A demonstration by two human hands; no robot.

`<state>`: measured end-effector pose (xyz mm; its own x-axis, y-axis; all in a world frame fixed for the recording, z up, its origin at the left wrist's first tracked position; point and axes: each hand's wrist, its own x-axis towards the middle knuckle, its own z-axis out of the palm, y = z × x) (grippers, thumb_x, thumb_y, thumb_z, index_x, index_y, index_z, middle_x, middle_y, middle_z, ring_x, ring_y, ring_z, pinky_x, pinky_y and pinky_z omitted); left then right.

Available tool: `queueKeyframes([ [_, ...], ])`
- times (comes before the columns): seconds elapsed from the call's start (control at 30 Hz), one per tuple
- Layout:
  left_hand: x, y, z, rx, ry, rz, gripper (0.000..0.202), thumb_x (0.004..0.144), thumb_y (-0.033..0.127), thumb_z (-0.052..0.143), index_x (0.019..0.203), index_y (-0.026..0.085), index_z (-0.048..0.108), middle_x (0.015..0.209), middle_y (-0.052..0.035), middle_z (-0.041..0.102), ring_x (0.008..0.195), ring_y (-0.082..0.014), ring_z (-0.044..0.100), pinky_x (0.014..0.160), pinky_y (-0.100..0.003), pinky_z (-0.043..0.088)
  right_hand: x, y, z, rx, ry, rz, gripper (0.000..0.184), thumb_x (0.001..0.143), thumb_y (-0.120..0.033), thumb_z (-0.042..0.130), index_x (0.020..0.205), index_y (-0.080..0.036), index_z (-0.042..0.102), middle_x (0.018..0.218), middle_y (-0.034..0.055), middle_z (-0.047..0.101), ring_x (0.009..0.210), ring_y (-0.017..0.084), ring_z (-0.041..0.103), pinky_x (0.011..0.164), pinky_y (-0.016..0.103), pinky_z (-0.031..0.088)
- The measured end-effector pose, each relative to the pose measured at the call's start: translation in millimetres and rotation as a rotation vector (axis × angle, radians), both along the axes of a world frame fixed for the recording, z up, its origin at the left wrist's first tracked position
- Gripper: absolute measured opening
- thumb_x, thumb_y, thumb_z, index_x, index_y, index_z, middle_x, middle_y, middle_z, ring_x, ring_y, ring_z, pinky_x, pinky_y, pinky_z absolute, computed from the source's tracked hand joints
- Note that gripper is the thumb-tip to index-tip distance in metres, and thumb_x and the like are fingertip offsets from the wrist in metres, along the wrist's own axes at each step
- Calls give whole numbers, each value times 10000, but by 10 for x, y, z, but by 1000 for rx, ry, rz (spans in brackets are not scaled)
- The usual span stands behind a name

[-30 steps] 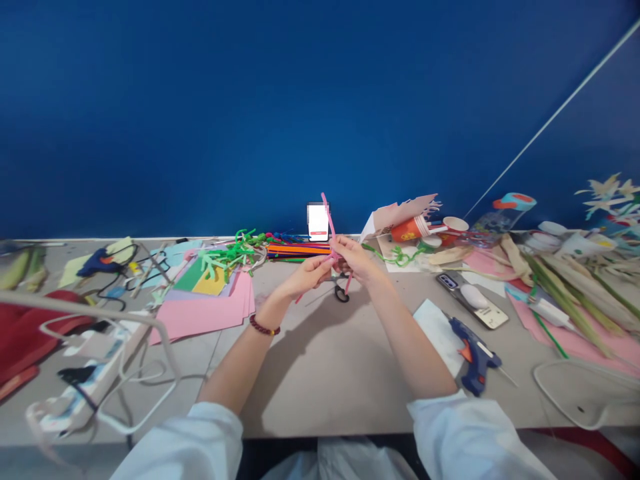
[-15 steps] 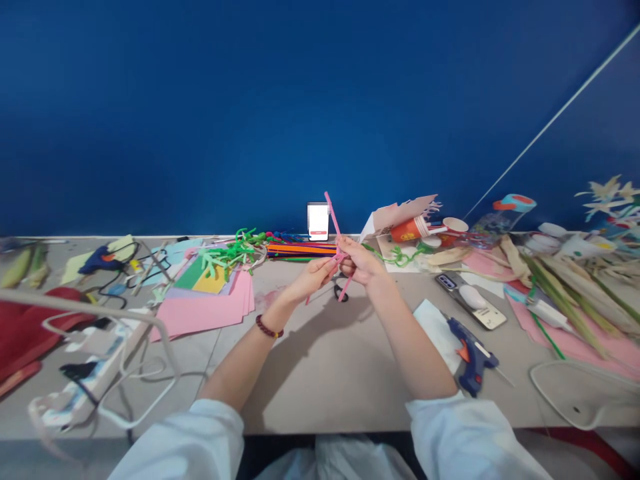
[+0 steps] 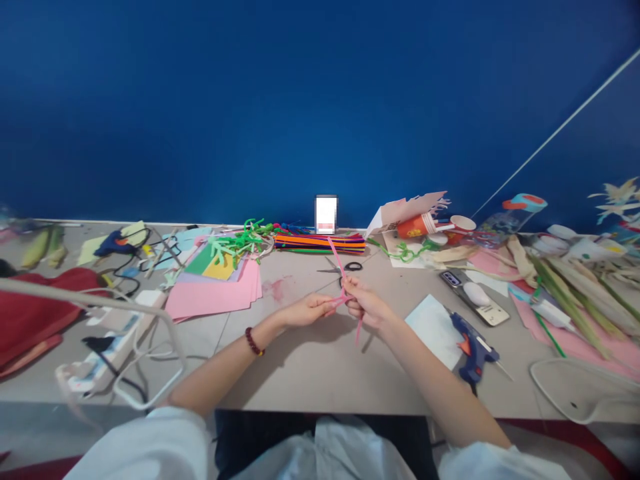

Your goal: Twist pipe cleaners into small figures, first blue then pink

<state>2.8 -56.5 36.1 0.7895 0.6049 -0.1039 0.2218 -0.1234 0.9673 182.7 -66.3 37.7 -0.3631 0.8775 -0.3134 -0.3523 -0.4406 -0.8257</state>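
Note:
Pink pipe cleaners (image 3: pixel 335 255) cross between my two hands above the middle of the table. My right hand (image 3: pixel 366 301) is closed around them where they meet, with one end sticking up and another pointing down below the fingers. My left hand (image 3: pixel 311 309) pinches a pink length coming out to the left. Just beyond the hands lie scissors (image 3: pixel 353 267), partly hidden behind the pink stem. A bundle of colourful pipe cleaners (image 3: pixel 300 243) rests behind them.
Pink paper sheets (image 3: pixel 215 297) and green pipe cleaner pieces (image 3: pixel 230 250) lie left, near a power strip (image 3: pixel 120 343). A glue gun (image 3: pixel 477 353), a phone (image 3: pixel 495 313) and corn husks (image 3: pixel 565 283) are on the right. A lit screen (image 3: pixel 327 215) stands against the blue wall.
Both hands have come lower and nearer to me, uncovering the scissors and the bundle. The left hand has drawn slightly away from the right, with a pink length between them.

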Motion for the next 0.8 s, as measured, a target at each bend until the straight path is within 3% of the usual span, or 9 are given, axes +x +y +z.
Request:
queueKeyframes([
  [0.13, -81, -37, -142, -147, -85, 142, 468, 842, 583, 426, 682, 148, 485, 486, 75, 301, 441, -58, 266, 442, -208, 190, -99, -74, -132, 22, 42, -130, 514, 606, -527, 754, 754, -226, 366, 405, -161, 257, 322, 6, 111, 324, 141, 82],
  [0.23, -140, -37, -184, -202, -96, 200, 466, 833, 587, 442, 808, 134, 548, 462, 68, 400, 382, -54, 320, 403, -197, 201, -140, -78, -217, 69, 45, -209, 482, 630, -519, 741, 778, -224, 390, 417, -152, 290, 318, 6, 166, 327, 131, 141],
  [0.4, -129, -27, -192, -234, -133, 261, 442, 758, 576, 573, 863, 148, 535, 422, 61, 492, 345, -65, 407, 391, -179, 273, -112, -51, -310, 212, -4, -314, 436, 651, -501, 733, 811, -230, 432, 466, -127, 393, 321, 33, 316, 326, 156, 296],
  [0.5, -89, -46, -215, -251, -140, 274, 431, 756, 569, 580, 838, 148, 534, 419, 51, 512, 351, -77, 443, 397, -182, 308, -77, -81, -289, 192, -20, -264, 420, 654, -502, 731, 809, -220, 461, 542, -94, 487, 351, 53, 403, 320, 179, 349],
  [0.6, -74, -69, -227, -232, -158, 313, 426, 751, 568, 589, 772, 147, 530, 447, 43, 519, 375, -78, 464, 415, -189, 330, -40, -131, -217, 132, -32, -126, 385, 648, -463, 748, 786, -196, 507, 573, -64, 522, 420, 68, 474, 339, 175, 376],
  [0.7, -95, -76, -218, -193, -136, 348, 418, 766, 556, 580, 757, 139, 550, 489, 27, 535, 400, -71, 461, 418, -187, 306, -10, -150, -164, 120, -78, -18, 359, 626, -411, 772, 781, -175, 550, 550, -58, 532, 431, 68, 481, 373, 178, 407],
  [0.8, -128, -70, -223, -170, -55, 351, 422, 775, 552, 572, 755, 131, 579, 499, 22, 530, 391, -57, 397, 399, -187, 253, 6, -136, -170, 113, -123, 5, 344, 618, -398, 774, 764, -166, 566, 538, -53, 557, 425, 65, 486, 388, 175, 417],
])
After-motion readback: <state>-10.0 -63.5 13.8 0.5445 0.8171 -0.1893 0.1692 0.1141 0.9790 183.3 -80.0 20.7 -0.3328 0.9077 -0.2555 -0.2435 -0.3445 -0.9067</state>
